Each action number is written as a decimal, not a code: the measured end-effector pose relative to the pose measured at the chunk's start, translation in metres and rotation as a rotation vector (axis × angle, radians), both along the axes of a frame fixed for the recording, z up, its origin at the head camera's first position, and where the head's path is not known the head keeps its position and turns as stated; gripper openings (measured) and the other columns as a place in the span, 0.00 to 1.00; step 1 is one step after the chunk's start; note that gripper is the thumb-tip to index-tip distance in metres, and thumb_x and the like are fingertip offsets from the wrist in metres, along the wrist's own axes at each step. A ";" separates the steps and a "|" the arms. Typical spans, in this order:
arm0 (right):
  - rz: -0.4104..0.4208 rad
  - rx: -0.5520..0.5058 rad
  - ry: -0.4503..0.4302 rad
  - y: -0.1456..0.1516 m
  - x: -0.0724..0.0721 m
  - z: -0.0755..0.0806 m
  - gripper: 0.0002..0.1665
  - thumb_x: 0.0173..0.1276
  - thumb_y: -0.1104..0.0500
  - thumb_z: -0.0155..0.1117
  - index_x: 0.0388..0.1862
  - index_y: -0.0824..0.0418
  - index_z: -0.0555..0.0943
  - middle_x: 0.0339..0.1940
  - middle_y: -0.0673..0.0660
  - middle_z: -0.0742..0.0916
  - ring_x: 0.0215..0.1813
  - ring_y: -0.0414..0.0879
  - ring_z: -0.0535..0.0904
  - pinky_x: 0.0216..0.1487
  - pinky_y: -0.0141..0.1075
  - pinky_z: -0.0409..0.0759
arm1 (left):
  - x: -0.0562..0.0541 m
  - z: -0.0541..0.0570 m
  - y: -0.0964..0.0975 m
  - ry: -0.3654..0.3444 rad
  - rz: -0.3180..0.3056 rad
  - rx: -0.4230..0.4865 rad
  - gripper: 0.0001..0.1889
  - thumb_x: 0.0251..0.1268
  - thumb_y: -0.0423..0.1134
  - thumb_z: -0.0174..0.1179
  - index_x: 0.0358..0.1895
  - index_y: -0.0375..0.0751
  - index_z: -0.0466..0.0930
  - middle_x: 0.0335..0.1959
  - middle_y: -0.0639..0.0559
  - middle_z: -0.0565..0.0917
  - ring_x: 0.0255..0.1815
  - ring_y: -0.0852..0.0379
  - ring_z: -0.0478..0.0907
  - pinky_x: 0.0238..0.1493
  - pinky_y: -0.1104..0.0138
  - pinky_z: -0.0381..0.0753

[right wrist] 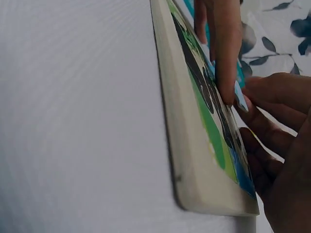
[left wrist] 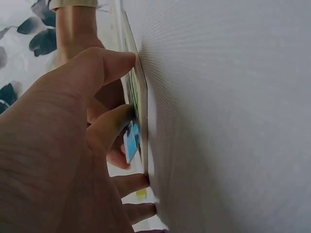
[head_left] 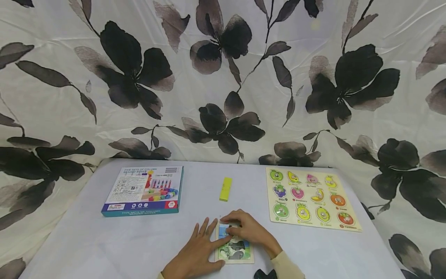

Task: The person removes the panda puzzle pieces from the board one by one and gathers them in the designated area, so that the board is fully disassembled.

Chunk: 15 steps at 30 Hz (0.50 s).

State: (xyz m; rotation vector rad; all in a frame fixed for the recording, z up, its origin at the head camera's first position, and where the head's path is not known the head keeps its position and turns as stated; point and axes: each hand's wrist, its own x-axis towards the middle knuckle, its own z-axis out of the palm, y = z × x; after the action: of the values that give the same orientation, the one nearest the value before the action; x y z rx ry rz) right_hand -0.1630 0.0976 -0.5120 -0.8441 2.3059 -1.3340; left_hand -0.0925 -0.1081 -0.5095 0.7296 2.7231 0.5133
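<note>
A small wooden jigsaw puzzle [head_left: 240, 262] with a green and black picture lies flat near the front of the table. Across its left side, my left hand [head_left: 195, 250] has its fingers spread; the thumb is at the lower left edge and the index finger reaches onto the picture. Over the upper right part is my right hand [head_left: 249, 230], pinching a light blue puzzle piece [left wrist: 130, 143] between thumb and fingers. In the left wrist view that piece stands tilted above the board surface. The right hand's fingers partly hide the puzzle's upper right part.
Beyond the puzzle lies a yellow block [head_left: 225, 189]. A boxed beaded-column set [head_left: 143, 190] is at the back left, and a fruit picture board [head_left: 290, 219] at the right. Something black [head_left: 265, 274] sits at the front edge beside the right sleeve. Floral cloth hangs behind.
</note>
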 end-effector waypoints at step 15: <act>0.035 0.008 0.025 0.003 -0.006 -0.006 0.15 0.66 0.62 0.63 0.51 0.53 0.85 0.41 0.45 0.87 0.43 0.38 0.72 0.47 0.32 0.70 | 0.000 0.000 0.000 -0.006 -0.004 -0.016 0.33 0.56 0.67 0.56 0.68 0.69 0.67 0.75 0.39 0.56 0.76 0.33 0.44 0.68 0.35 0.46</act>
State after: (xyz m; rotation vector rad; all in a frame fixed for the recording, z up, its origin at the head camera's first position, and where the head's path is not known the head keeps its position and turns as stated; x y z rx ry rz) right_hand -0.1692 0.1009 -0.5177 -0.8992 2.3031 -1.3054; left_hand -0.0928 -0.1077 -0.5092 0.7281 2.7160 0.4914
